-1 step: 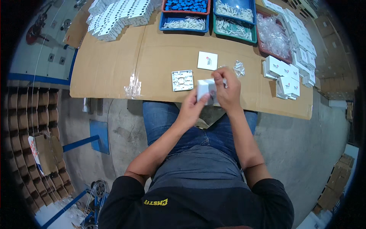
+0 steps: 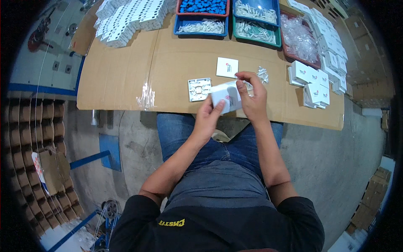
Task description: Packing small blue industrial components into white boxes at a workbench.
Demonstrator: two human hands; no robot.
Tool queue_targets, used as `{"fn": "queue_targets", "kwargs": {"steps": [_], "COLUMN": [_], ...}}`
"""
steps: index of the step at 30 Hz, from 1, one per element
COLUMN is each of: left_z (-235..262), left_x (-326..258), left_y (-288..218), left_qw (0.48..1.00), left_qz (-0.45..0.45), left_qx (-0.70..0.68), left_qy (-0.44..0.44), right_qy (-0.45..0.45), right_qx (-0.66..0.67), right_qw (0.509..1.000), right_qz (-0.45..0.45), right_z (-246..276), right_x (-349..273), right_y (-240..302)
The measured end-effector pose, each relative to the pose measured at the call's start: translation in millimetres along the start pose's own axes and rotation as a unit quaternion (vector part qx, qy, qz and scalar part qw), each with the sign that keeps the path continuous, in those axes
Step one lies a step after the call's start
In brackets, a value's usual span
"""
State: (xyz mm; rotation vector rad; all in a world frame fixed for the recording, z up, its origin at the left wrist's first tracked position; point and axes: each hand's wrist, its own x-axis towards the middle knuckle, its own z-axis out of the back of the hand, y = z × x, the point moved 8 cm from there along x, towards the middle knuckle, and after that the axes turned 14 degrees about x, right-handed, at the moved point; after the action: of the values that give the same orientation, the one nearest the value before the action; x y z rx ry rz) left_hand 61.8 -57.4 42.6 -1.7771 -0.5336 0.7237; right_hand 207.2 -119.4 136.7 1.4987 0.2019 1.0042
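Note:
Over the table's near edge I hold a flat white square case point(image 2: 227, 95) with a small printed mark on its face. My left hand point(image 2: 205, 119) grips its lower left side, thumb on the face. At its right edge, my right hand point(image 2: 254, 100) pinches the case between thumb and fingers. Just left of it lies a white square piece point(image 2: 199, 89) with moulded inner parts facing up. Beyond the case rests a white square cover point(image 2: 227, 67), face up. A small clear plastic packet point(image 2: 262, 74) sits past my right hand; another bit is partly hidden by that hand.
Stacked white boxes point(image 2: 130, 21) stand far left, with more white cases point(image 2: 310, 82) at the right. Along the back are a red tray of blue parts point(image 2: 202, 14), blue and green trays point(image 2: 257, 43) of white parts, and a tray of clear bags point(image 2: 300, 35). Cardboard covers the table point(image 2: 117, 75).
The white case has turned so its broad printed face shows more. My right fingers have shifted along its right edge, and the view has moved slightly.

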Motion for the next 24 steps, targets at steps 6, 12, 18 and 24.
{"fn": "queue_targets", "kwargs": {"steps": [6,12,18,24], "left_z": [-2.1,-19.0,-25.2,-65.4], "left_x": [4.5,12.0,25.5,26.3], "left_y": [0.0,-1.7,0.7,4.6], "left_qw": [0.985,0.98,0.988,0.961], "left_qz": [0.046,-0.021,0.059,0.085], "left_qx": [-0.153,-0.145,0.097,0.176], "left_qy": [0.067,0.133,0.104,0.197], "right_qy": [0.062,0.063,0.115,0.234], "right_qx": [0.266,0.165,0.024,-0.055], "right_qw": [0.92,0.958,0.979,0.966], "right_qz": [-0.282,-0.225,-0.164,-0.093], "right_z": [18.7,45.6,59.0,67.6], "right_x": [-55.2,-63.0,-57.6,-76.7], "right_y": [-38.8,-17.7,8.3,16.6]}}
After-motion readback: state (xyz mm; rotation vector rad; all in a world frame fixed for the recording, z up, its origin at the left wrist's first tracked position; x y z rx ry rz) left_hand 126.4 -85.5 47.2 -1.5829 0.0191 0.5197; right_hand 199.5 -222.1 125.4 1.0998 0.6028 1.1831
